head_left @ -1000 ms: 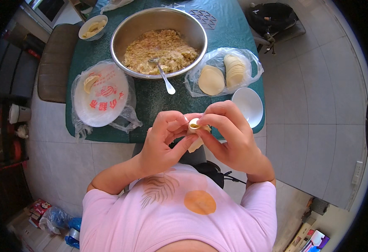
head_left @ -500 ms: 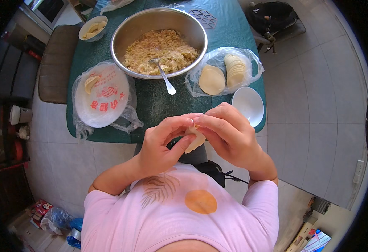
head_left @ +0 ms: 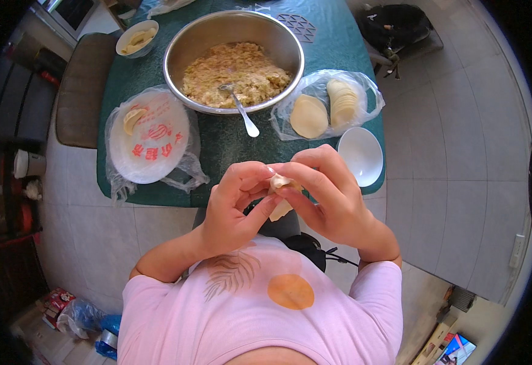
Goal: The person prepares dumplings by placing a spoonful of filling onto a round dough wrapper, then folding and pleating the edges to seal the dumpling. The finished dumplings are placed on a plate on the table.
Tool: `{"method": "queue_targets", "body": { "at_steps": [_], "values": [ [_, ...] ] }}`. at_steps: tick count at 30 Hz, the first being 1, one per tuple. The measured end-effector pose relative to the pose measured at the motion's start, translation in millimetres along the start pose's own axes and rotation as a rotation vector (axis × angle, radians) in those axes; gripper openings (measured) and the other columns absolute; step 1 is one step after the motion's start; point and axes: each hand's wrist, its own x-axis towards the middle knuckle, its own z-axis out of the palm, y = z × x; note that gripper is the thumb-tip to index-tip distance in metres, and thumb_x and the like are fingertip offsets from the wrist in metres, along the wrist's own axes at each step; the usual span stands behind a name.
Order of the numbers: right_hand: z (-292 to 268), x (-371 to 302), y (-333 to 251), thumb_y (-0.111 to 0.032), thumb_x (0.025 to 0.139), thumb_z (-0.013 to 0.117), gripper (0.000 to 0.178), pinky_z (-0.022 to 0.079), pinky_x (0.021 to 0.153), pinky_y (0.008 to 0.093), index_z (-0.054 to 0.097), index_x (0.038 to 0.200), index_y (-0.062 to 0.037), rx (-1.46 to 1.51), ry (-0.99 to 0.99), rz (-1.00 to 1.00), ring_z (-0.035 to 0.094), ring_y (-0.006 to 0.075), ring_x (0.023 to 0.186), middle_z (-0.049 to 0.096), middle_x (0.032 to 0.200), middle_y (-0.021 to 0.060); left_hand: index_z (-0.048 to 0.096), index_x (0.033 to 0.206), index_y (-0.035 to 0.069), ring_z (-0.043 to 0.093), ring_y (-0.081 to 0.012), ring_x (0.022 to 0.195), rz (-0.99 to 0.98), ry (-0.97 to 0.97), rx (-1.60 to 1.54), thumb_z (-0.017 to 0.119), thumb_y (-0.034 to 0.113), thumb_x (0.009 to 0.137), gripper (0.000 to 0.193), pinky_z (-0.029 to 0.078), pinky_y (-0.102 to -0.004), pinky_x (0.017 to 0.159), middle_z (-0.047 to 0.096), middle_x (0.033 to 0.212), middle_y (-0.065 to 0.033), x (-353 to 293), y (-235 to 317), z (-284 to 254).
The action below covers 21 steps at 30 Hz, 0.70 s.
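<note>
Between my two hands, just short of the table's near edge, is a dumpling [head_left: 280,182] of pale dough. Fingers and thumb of my left hand [head_left: 239,198] pinch its left side. My right hand [head_left: 328,193] grips the other side, thumb below and fingertips at the top fold. A bit of filling shows at the right of the dough; the fingers cover much of the rest. Beyond the hands stands a large steel bowl [head_left: 173,85] of minced filling [head_left: 235,73], with a metal spoon [head_left: 246,118] stuck in it, its handle over the rim.
A plastic-wrapped plate [head_left: 150,167] with one finished dumpling [head_left: 134,120] lies at left. At right, round wrappers [head_left: 308,116] and a stacked row of wrappers [head_left: 342,103] rest on a clear bag, near a white bowl [head_left: 361,159]. A small bowl [head_left: 137,39] stands far left.
My right fingers have shifted along the dough's edge, and its top now looks more gathered into a fold. The left hand keeps its pinch. The view has moved slightly.
</note>
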Motion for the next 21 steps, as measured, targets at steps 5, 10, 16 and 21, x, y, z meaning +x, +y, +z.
{"method": "queue_targets", "body": {
  "at_steps": [5, 10, 16, 21],
  "values": [
    [4, 3, 4, -0.002, 0.071, 0.072, 0.037, 0.047, 0.070, 0.0352, 0.058, 0.106, -0.0021, 0.024, -0.030, -0.001, 0.055, 0.0271, 0.080, 0.054, 0.095, 0.0119, 0.041, 0.118, 0.003, 0.057, -0.0201, 0.109, -0.047, 0.041, -0.091, 0.051, -0.009, 0.089, 0.033, 0.048, -0.0313, 0.091, 0.053, 0.124, -0.0179, -1, 2, -2],
    [6, 9, -9, 0.001, 0.074, 0.070, 0.040, 0.047, 0.069, 0.0313, 0.056, 0.112, -0.0027, 0.267, 0.050, 0.243, 0.057, 0.0228, 0.081, 0.056, 0.097, 0.0124, 0.041, 0.120, 0.008, 0.056, -0.0294, 0.112, -0.281, 0.061, -0.685, 0.043, 0.000, 0.096, 0.026, 0.049, -0.0359, 0.090, 0.048, 0.129, -0.0221, 1, 6, -23],
    [27, 13, -7, 0.004, 0.080, 0.063, 0.031, 0.046, 0.063, 0.0267, 0.056, 0.109, -0.0026, 0.346, -0.001, 0.363, 0.057, 0.0157, 0.074, 0.058, 0.085, 0.0076, 0.045, 0.119, 0.011, 0.057, -0.0331, 0.109, -0.381, 0.146, -1.090, 0.040, 0.012, 0.099, 0.021, 0.051, -0.0383, 0.088, 0.047, 0.130, -0.0233, -10, 7, -53],
    [70, 21, -13, -0.003, 0.083, 0.065, 0.032, 0.052, 0.068, 0.0280, 0.050, 0.112, -0.0011, 0.598, -0.111, 0.564, 0.062, 0.0166, 0.078, 0.060, 0.092, 0.0114, 0.047, 0.114, 0.008, 0.059, -0.0277, 0.105, -0.253, 0.402, -0.648, 0.042, 0.012, 0.099, 0.016, 0.050, -0.0371, 0.090, 0.050, 0.128, -0.0220, -21, 10, -64]
  ]
}}
